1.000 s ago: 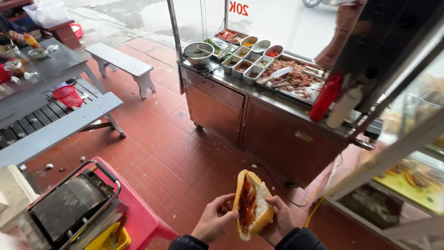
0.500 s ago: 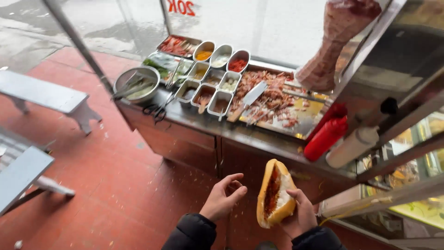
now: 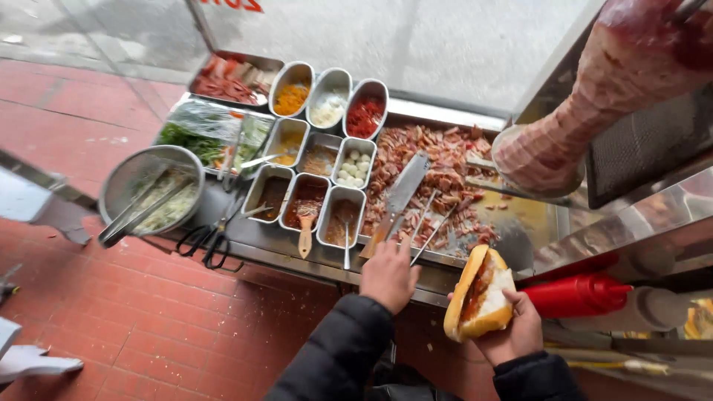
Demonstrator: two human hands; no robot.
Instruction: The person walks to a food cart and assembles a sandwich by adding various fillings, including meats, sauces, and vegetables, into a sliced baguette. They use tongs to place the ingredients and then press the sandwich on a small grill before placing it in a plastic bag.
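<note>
Hands sit low in the frame, well apart from each other. The left hand reaches up from a dark puffy sleeve to the front edge of the steel counter. Its fingers curl at the wooden handle of a wide metal scraper, which lies slanted across the tray of chopped meat. I think the fingers are closing on the handle, but the view is too poor to be sure.

The right hand is at the lower right of the frame. Its palm is turned up and it is wrapped tight around a split bread roll. The roll stands nearly upright, with red filling showing down its open middle.

Small steel tubs with sauces and toppings fill the middle of the frame. A round bowl with tongs in it sits at the left, and black scissors lie just beside it. A red squeeze bottle lies on its side, near the roll. A big cone of meat hangs at the upper right.
</note>
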